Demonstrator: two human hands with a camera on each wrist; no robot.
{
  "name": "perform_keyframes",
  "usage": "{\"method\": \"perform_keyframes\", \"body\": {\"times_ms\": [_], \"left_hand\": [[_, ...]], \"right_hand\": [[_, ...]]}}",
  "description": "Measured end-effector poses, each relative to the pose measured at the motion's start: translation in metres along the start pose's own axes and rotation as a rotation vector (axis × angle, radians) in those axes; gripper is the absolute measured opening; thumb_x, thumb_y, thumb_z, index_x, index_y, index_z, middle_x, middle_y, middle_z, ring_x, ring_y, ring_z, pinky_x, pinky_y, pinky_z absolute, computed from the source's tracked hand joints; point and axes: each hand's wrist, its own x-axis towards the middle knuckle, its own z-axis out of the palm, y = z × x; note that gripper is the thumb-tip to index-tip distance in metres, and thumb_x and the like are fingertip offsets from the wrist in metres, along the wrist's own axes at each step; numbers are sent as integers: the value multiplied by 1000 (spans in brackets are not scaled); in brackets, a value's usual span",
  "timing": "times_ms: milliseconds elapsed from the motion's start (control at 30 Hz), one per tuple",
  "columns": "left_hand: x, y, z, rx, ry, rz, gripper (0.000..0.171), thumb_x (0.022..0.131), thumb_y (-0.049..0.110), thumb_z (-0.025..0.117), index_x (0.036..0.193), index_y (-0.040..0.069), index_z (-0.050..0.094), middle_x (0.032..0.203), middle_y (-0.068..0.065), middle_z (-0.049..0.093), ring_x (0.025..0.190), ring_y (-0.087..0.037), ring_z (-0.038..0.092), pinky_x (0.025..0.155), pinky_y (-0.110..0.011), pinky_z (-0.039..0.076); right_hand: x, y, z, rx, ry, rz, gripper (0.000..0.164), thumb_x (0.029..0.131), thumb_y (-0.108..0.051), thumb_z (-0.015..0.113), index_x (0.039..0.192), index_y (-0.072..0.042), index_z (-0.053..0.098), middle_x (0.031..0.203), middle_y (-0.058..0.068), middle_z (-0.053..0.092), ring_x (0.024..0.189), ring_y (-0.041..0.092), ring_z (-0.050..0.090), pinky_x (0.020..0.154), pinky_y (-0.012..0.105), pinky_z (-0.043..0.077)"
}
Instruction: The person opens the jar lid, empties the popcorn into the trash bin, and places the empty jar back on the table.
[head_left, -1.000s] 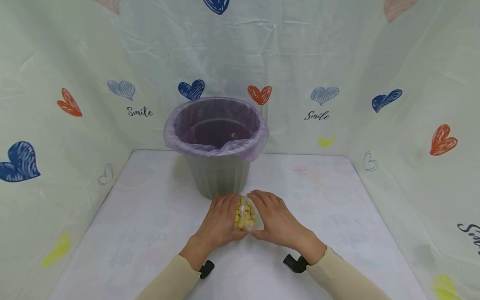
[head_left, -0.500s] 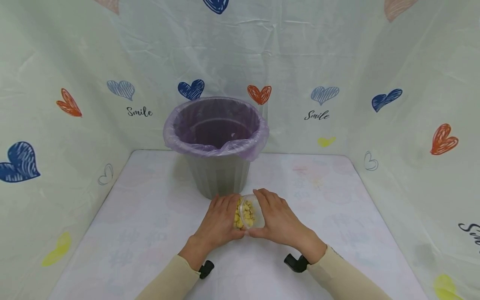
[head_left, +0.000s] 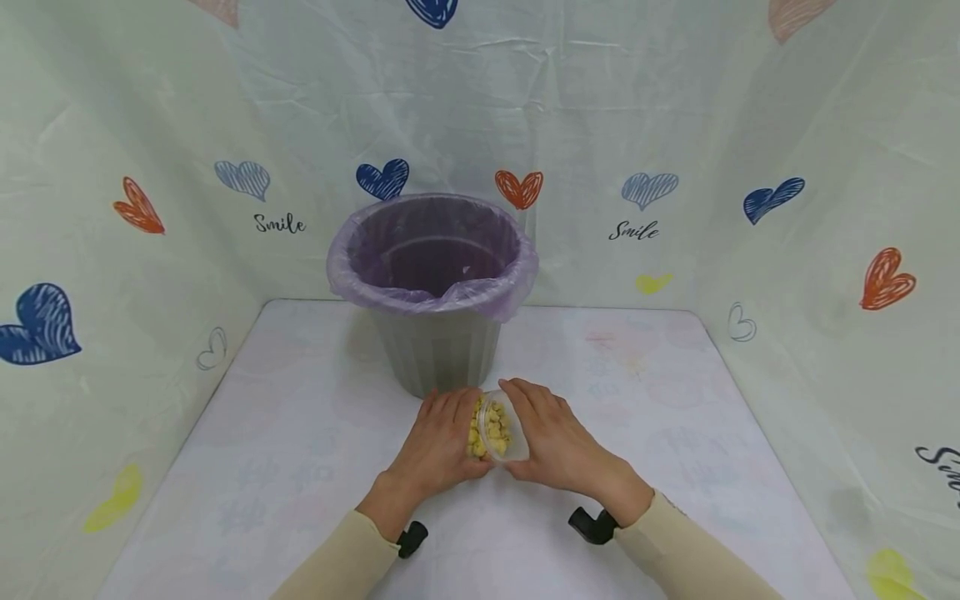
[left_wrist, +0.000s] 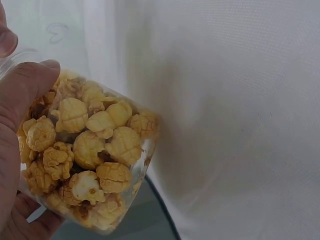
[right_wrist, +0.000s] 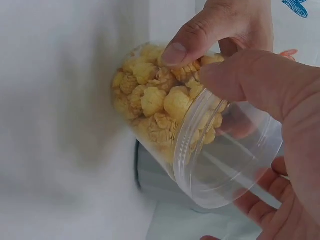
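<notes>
A clear plastic jar of popcorn (right_wrist: 150, 107) lies tipped on its side between my two hands, low in the middle of the head view. My left hand (head_left: 442, 437) grips its popcorn-filled part, thumb along one side and fingers round the other. A ridged double ring (right_wrist: 187, 155) circles the jar's open end. Against that ring sits a clear cup-shaped plastic piece (right_wrist: 225, 170) with no popcorn in its outer part. My right hand (head_left: 558, 437) holds this piece, thumb near the ring and fingers around the far side. The popcorn (left_wrist: 95, 145) is yellow and caramel-brown.
A grey ribbed bin (head_left: 442, 350) with a purple liner (head_left: 517, 250) folded over its rim stands just beyond my hands. The white-covered table (head_left: 637, 400) ends at a cloth backdrop (head_left: 585, 108) printed with hearts and words, which also rises at both sides.
My right hand shifted slightly and its fingers turned around the clear piece, uncovering more of it half a second ago and covering more again now. My left hand keeps its grip on the jar.
</notes>
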Motion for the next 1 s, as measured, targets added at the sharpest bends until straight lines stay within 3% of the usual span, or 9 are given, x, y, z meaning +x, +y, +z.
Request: {"method": "perform_keyframes", "body": {"times_ms": [233, 533, 767, 1000], "left_hand": [[0, -1, -1, 2, 12, 0, 104, 70, 49, 96, 148, 3, 43, 135, -15, 62, 127, -33, 60, 111, -63, 46], [-1, -1, 0, -8, 27, -13, 106, 68, 50, 97, 145, 1, 44, 133, -14, 60, 124, -33, 59, 110, -57, 47], [-2, -1, 3, -31, 78, 1, 106, 65, 48, 99, 143, 0, 46, 128, -13, 60, 118, -32, 61, 105, -53, 50], [-6, -1, 5, -73, 108, 4, 104, 62, 47, 99, 140, 0, 48, 128, -12, 60, 117, -31, 60, 105, -50, 51]], "right_hand": [[-2, 2, -7, -9, 29, -36, 105, 75, -27, 92, 159, -3, 35, 156, 18, 43, 142, 36, 46, 106, 59, 49], [-2, 15, -16, -62, 143, -14, 107, 74, -39, 93, 154, 5, 38, 146, 25, 48, 131, 41, 51, 104, 59, 50], [-8, 44, -20, -230, 230, 44, 110, 71, -49, 94, 150, 6, 41, 139, 26, 51, 122, 43, 53, 90, 56, 49], [-23, 83, -14, -366, 203, 169, 105, 72, -56, 88, 146, 7, 47, 134, 26, 55, 118, 45, 55, 85, 53, 46]]}}
